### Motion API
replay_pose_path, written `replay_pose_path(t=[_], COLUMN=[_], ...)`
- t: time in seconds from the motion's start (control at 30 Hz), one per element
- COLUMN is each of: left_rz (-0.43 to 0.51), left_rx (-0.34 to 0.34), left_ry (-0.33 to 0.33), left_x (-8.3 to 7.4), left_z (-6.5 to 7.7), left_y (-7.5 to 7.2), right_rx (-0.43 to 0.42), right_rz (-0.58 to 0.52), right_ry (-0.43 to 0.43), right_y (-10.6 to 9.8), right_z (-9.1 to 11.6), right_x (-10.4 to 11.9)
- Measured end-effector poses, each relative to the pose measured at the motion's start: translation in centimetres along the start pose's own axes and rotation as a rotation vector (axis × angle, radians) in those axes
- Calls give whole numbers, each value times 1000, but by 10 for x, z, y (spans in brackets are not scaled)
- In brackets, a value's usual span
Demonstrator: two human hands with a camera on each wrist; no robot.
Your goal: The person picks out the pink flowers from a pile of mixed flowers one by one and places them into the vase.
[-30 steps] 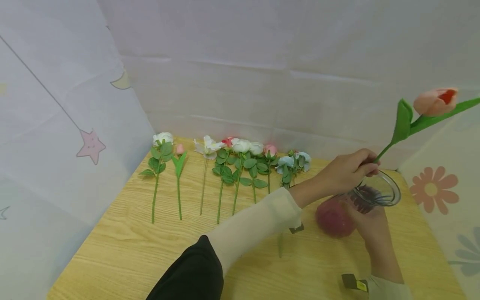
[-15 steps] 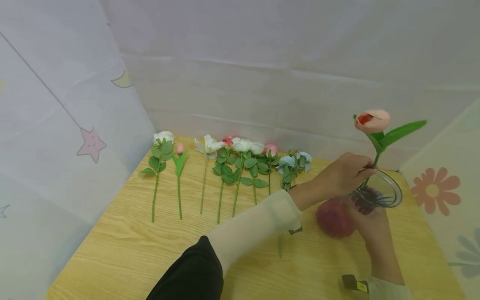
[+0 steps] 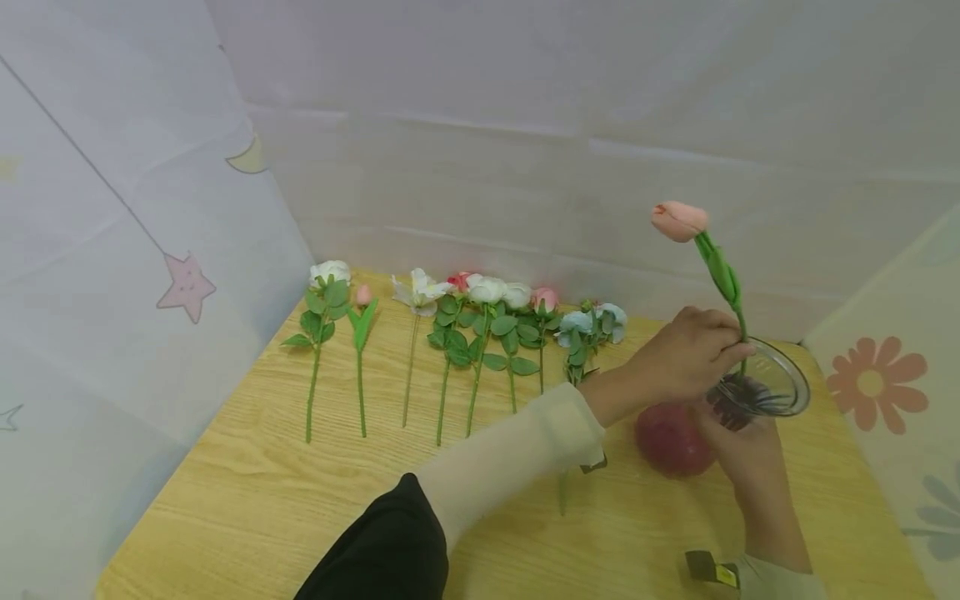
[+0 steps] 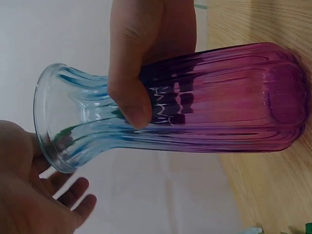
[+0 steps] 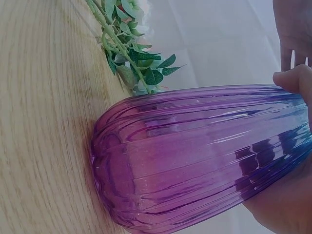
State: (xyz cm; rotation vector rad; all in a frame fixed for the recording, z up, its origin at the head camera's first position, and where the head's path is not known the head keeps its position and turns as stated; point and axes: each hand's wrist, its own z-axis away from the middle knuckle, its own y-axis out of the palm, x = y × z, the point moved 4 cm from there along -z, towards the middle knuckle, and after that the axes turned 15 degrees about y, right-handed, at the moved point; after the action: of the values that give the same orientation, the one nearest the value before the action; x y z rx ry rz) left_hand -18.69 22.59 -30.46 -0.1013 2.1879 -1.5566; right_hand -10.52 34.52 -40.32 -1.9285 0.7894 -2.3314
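My left hand (image 3: 693, 354) pinches the green stem of a pink tulip (image 3: 681, 222) over the mouth of a ribbed glass vase (image 3: 675, 442). The lower stem passes inside the rim, and the bloom leans left. My right hand (image 3: 742, 446) grips the vase below its flared neck. In the left wrist view the vase (image 4: 229, 107) fades from clear blue at the neck to pink-purple at the base; the right hand's thumb lies across it, with the left hand (image 4: 36, 190) beside the rim. The right wrist view shows the vase's purple base (image 5: 117, 170) at the tabletop.
Artificial flowers lie in a row on the wooden table (image 3: 247, 500): a white rose (image 3: 330, 273), a small pink tulip (image 3: 363, 296), a white lily-like flower (image 3: 420, 292), several roses (image 3: 487, 290) and blue blooms (image 3: 576, 323). White printed sheets (image 3: 480, 192) enclose the back and sides.
The tulip's bloom has swung from the far right to the left over the vase, and its stem has gone into the mouth. The right hand keeps its grip on the vase.
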Motion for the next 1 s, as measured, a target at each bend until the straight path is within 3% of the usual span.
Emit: replay_pose_path(t=[0.1, 0.2, 0.37, 0.47, 0.6, 0.8, 0.9, 1.0], left_rz=[-85, -168, -151, -126, -103, -14, 59, 97], left_rx=[44, 92, 184, 243, 275, 215, 152, 140], left_ry=[-87, -123, -153, -172, -188, -184, -152, -154], left_x=[-4, -11, -22, -23, -19, -9, -4, 4], left_z=[2, 5, 7, 9, 12, 24, 34, 47], left_y=[1, 0, -2, 1, 6, 3, -2, -5], right_rx=[8, 7, 7, 22, 45, 34, 8, -7], right_rz=[-1, 60, 104, 50, -26, -13, 29, 24], right_ry=[8, 33, 66, 37, 7, 11, 2, -6], right_y=[1, 0, -1, 0, 1, 2, 1, 1], right_z=[0, -1, 0, 2, 2, 1, 2, 3], right_x=[1, 1, 1, 2, 1, 0, 0, 1])
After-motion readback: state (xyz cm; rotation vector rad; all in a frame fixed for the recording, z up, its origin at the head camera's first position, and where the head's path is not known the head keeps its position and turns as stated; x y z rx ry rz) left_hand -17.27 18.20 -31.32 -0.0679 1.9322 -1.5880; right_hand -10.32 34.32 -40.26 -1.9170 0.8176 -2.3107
